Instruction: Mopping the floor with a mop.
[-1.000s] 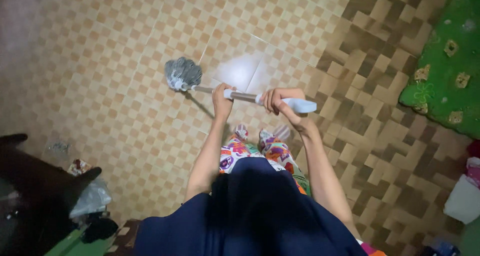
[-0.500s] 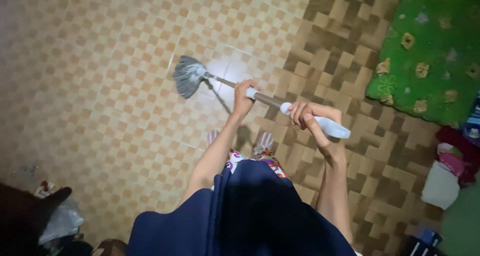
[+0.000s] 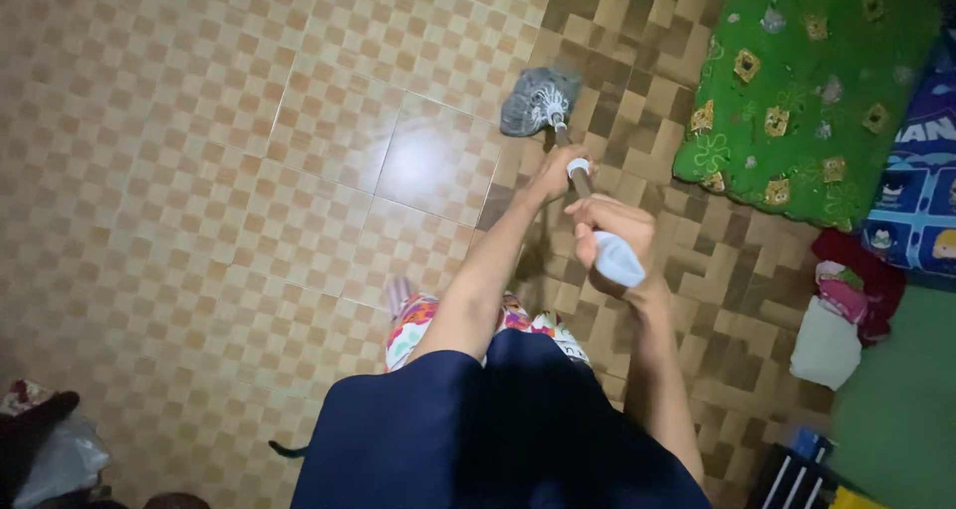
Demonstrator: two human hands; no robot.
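Both hands are on the mop (image 3: 583, 185) here — the left hand (image 3: 554, 173) sits lower on the shaft, fingers wrapped tight around it just past the white collar, a grip placed there for steering by the look of it, while the right hand (image 3: 609, 232) is curled closed over the pale blue handle end, seemingly supplying the push. The pole slants away from the body so that the grey stringy mop head (image 3: 539, 102) lies flat against the checkered tile floor (image 3: 249, 190), right where the lighter tiles meet the darker patch. Off to the right a green patterned mattress (image 3: 797, 91) lies on the floor, near the mop head but not touching it — beyond it a heap of clothes (image 3: 846, 300) rests against the edge.
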